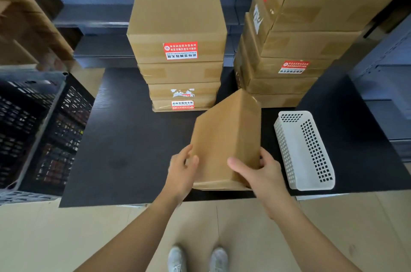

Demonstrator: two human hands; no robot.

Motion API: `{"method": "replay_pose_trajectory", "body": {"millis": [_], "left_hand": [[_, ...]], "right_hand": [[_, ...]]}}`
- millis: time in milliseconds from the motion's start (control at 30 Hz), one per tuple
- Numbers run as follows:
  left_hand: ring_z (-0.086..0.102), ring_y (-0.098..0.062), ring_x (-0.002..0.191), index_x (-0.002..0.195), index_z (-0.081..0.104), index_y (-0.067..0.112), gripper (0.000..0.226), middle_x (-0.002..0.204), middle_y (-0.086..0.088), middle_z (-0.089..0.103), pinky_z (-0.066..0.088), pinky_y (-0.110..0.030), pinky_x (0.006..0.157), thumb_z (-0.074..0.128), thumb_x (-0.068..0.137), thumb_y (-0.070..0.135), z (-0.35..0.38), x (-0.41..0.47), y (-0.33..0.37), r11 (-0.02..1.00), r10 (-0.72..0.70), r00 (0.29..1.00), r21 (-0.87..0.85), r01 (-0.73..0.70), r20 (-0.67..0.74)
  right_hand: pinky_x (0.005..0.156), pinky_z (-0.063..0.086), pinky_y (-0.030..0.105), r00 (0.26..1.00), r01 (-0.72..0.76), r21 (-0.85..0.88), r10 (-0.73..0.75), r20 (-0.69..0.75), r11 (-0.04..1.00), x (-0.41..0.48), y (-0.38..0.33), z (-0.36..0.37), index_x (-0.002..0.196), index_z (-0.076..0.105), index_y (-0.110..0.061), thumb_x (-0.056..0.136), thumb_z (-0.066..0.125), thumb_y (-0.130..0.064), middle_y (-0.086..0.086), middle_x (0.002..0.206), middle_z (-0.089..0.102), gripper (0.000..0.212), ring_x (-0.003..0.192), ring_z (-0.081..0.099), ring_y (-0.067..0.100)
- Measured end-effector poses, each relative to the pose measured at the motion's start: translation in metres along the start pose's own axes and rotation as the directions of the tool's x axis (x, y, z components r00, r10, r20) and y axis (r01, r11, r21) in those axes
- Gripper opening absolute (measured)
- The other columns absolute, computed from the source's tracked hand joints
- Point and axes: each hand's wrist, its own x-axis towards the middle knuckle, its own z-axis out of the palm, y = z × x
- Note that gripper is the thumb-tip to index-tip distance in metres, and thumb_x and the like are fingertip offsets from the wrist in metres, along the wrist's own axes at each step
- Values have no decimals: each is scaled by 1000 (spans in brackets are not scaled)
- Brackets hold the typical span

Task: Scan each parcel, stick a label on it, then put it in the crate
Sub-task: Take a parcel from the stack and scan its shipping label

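Tilted parcel (224, 138) at the table (124, 138)
Left hand (182, 169) and right hand (260, 174) clasp it with curled fingers; basket (304, 149) right of parcel, crate (55, 129) left, stacks (178, 49) behind.

i see both hands on one parcel (224, 138). it's tilted, far end up, near edge low at the front of the black table (124, 149); can't tell if it touches. left hand (181, 169) grips its left edge. right hand (260, 171) holds the right side, thumb across the face. box is motion-blurred. white perforated basket (304, 149) just right of it. two carton stacks behind, middle stack (178, 49) and right stack (300, 38), red-white labels on several. black crate (44, 129) off the table's left end.
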Motion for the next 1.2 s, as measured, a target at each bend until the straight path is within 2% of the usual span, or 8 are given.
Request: {"method": "replay_pose_trajectory", "body": {"millis": [133,233,333,433,733,933,1100,1200], "left_hand": [[67,-14,113,135,53,37,62,126,8,67,52,-38,95,43,90,77,-15,-13,43,961,-15,949,-258,101,314],[68,-28,114,134,59,24,58,126,-4,70,52,-48,99,57,90,62,-52,-9,32,949,-91,932,-253,188,351],[69,-28,113,134,59,19,39,123,-4,72,53,-48,91,59,99,36,-84,-2,0,927,-176,952,-283,246,249],[68,-22,114,136,55,29,32,122,4,72,53,-43,90,46,106,35,-98,2,-29,915,-237,958,-294,277,162],[70,-21,110,133,56,31,43,121,6,72,52,-48,100,69,92,32,-95,19,-60,922,-247,954,-263,285,168],[73,-13,99,123,62,25,38,112,7,75,55,-32,78,74,88,36,-99,29,-71,941,-318,944,-90,326,92],[45,-19,132,144,45,22,73,142,4,48,40,-42,108,76,82,47,-103,33,-60,941,6,965,328,83,-261],[34,-20,139,145,45,28,64,147,7,42,29,-43,115,72,87,33,-105,52,-23,706,453,890,633,-316,-61]], "right_hand": [[91,48,12,958,282,-103,-274,84,954,-19,-19,33,135,52,-46,80,81,-47,-14,126,45,61,107,56,-10],[106,48,25,901,358,-17,-340,270,934,-13,-12,51,143,54,-43,93,68,-47,-17,135,47,52,125,49,-7],[91,56,23,962,267,-52,-263,74,962,9,11,52,144,55,-35,96,67,-40,-14,139,49,49,128,51,3],[112,44,47,987,9,-333,-63,-151,943,27,45,48,155,36,-32,91,70,-51,-3,156,37,74,142,42,21],[90,49,22,996,-81,-198,85,14,977,40,79,67,154,39,-27,91,72,-40,-18,126,66,72,109,64,2],[93,50,27,998,-49,-235,55,18,971,47,72,67,154,39,-28,91,74,-38,-13,127,65,73,110,63,8],[112,41,36,982,7,-367,62,176,930,70,43,56,161,27,-32,101,63,-24,-10,147,52,70,130,52,16],[121,32,47,939,108,-578,107,326,809,106,14,52,160,23,-42,103,58,-21,-2,160,39,70,144,41,25]]}}
